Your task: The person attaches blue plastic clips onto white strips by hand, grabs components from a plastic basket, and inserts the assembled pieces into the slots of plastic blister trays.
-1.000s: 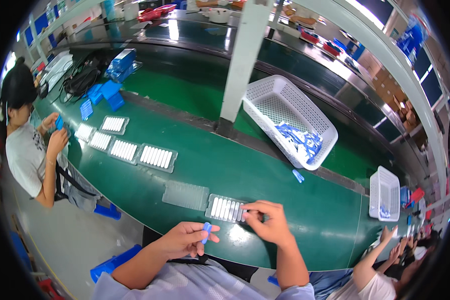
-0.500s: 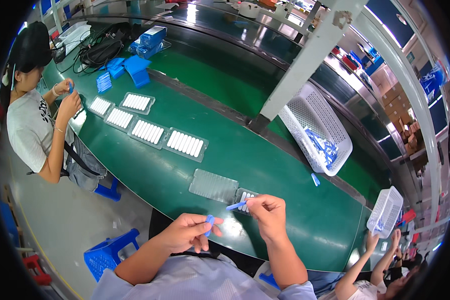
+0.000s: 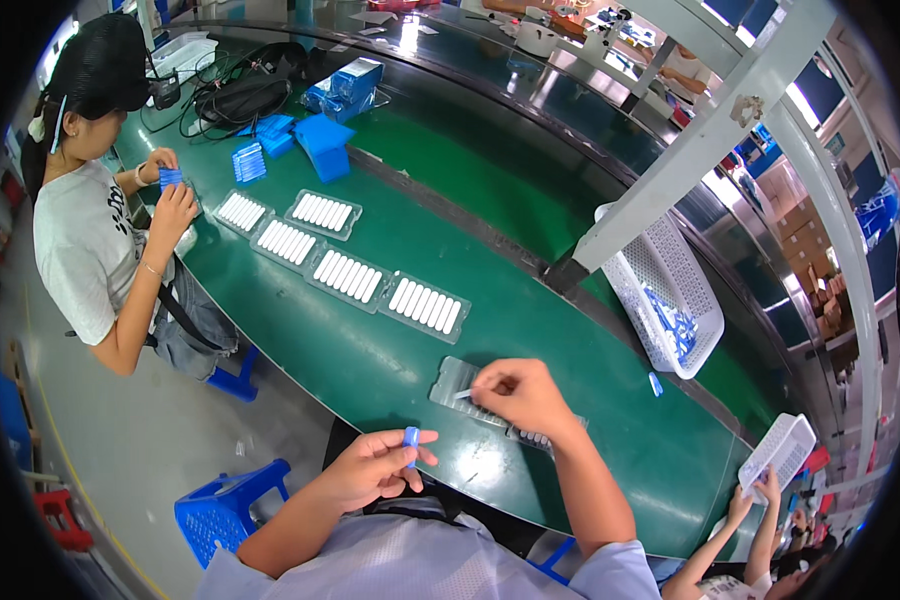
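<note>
Head view: a person's two bare hands work at the near edge of a long green surface (image 3: pixel 370 350).
Left hand (image 3: pixel 370 470): held off the near edge of the surface, over the lap; its grip is closed, thumb and fingertips pinching a small blue cap (image 3: pixel 410 437) that stands up out of the fingers.
Right hand (image 3: pixel 520 395): over the surface, just right of and beyond the left hand; its grip is closed on a thin white stick (image 3: pixel 464 393) whose free end points left.
Clear tray (image 3: pixel 470 395): flat on the surface under the right hand, partly covered by it; the stick's tip lies over its left part.
Cap to stick: apart, the cap nearer and to the left.
Filled trays (image 3: pixel 345 275): a row of white-filled trays running far left.
White basket (image 3: pixel 660 290): far right, by a grey post.
Co-worker (image 3: pixel 80 240): far left, holding a blue item.
</note>
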